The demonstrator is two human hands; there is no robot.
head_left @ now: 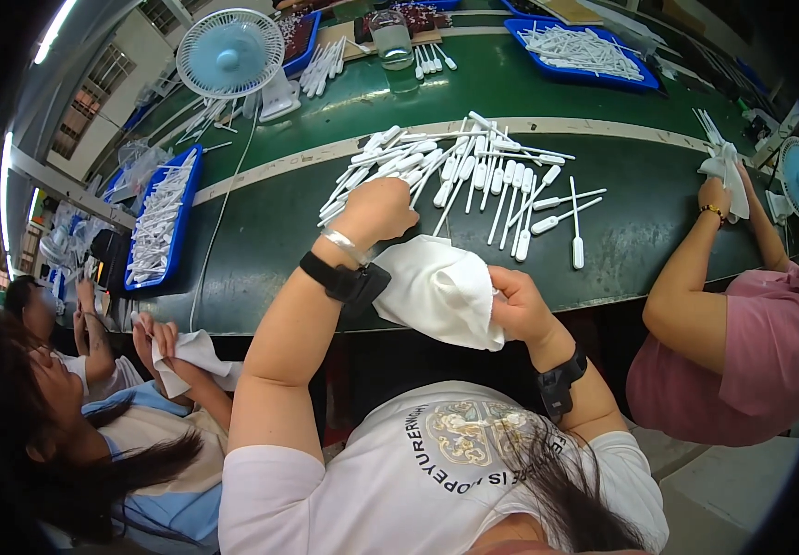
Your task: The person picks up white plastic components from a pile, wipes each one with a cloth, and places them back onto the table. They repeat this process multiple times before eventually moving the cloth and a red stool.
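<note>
White cloth (436, 291), white plastic sticks (473, 171), green table (270, 231), blue trays (161, 222).

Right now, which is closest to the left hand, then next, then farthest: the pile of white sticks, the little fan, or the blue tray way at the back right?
From the left hand:
1. Pile of white sticks, touching it.
2. Little fan, back left.
3. Blue tray, far back right.

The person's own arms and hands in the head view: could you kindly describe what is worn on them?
Both arms are bare below short white T-shirt sleeves. The left hand has a black band with a boxy module and a thin silver bangle at its wrist. The right hand has a similar black band.
</note>
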